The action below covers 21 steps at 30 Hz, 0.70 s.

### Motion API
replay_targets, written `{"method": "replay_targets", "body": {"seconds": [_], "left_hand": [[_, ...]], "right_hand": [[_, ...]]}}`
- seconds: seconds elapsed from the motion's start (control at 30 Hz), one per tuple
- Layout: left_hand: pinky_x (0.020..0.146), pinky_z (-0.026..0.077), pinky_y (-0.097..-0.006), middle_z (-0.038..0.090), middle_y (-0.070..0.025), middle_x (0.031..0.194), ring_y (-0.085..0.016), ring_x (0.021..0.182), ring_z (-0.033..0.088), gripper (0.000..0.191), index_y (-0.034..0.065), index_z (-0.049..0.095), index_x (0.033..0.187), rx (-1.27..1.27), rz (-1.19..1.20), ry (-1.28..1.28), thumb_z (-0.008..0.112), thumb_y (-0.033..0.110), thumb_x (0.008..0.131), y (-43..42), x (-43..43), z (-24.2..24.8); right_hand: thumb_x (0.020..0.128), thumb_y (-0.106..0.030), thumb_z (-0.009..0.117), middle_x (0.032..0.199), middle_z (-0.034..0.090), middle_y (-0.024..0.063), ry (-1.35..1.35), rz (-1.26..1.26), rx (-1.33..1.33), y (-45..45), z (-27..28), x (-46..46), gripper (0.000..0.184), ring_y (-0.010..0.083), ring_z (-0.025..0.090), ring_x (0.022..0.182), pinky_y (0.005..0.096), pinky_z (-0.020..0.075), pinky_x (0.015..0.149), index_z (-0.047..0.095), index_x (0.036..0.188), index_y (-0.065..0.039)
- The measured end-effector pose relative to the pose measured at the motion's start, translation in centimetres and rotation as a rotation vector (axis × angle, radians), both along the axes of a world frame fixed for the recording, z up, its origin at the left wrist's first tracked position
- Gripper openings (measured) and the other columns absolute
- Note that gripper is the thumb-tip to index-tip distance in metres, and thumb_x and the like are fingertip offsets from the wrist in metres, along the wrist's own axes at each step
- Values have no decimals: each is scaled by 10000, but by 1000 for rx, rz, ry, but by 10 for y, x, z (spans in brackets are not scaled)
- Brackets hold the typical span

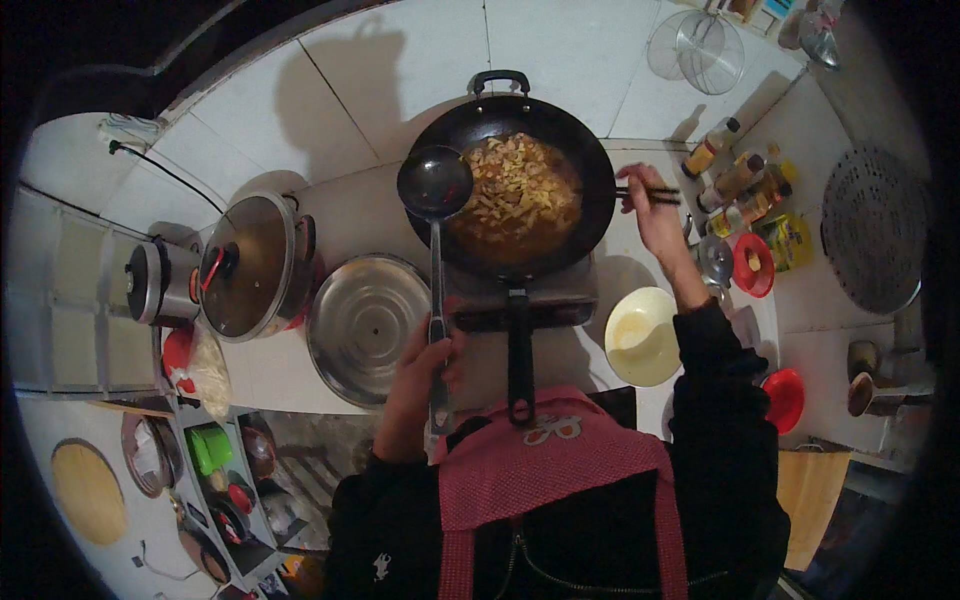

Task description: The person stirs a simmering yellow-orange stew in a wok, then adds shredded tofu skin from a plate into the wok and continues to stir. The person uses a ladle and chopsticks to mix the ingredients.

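Note:
A black wok [487, 120] stands before me on a cooker [570, 300], its long handle [519, 352] pointing at me. Pale sliced food [525, 184] lies in brownish liquid inside it. My left hand [429, 360] grips the handle of a metal ladle [436, 182], whose dark bowl hangs over the wok's left rim. To the right of the wok, my right hand [646, 206] holds a pair of dark chopsticks [664, 196] roughly level. Their left ends reach the wok's right edge; the tips cannot be made out against the black wall.
A pale yellow bowl [637, 337] sits below my right forearm. Left of the wok are a round metal lid or basin [367, 330] and a big lidded pot [251, 277]. Several bottles [709, 150] and a red bowl [752, 264] line the right side. Wire strainers [709, 52] hang at the wall.

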<state>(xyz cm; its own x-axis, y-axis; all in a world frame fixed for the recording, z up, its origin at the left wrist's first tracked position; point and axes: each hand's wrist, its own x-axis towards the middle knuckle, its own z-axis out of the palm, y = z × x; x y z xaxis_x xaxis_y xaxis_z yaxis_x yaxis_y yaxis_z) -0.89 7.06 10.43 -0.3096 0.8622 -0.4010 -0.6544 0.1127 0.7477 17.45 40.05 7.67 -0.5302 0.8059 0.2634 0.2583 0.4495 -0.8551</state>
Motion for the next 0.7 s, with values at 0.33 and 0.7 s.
{"method": "replay_targets", "body": {"seconds": [0.33,0.7], "left_hand": [[486,422,-208,498,-25,878,-69,569,452,579,50,283,1408,13,-14,-33,464,48,857,-1,-11,1],[502,425,-207,495,-39,880,-75,574,451,570,42,281,1402,65,-10,-43,441,44,855,-10,-27,6]], "right_hand": [[888,-136,585,1017,667,67,56,266,-222,-14,-36,-47,175,161,625,840,252,501,761,675,1006,-42],[921,-253,562,1048,637,88,392,98,-941,-27,-46,-97,320,194,637,880,270,522,787,586,1136,-18]]}}
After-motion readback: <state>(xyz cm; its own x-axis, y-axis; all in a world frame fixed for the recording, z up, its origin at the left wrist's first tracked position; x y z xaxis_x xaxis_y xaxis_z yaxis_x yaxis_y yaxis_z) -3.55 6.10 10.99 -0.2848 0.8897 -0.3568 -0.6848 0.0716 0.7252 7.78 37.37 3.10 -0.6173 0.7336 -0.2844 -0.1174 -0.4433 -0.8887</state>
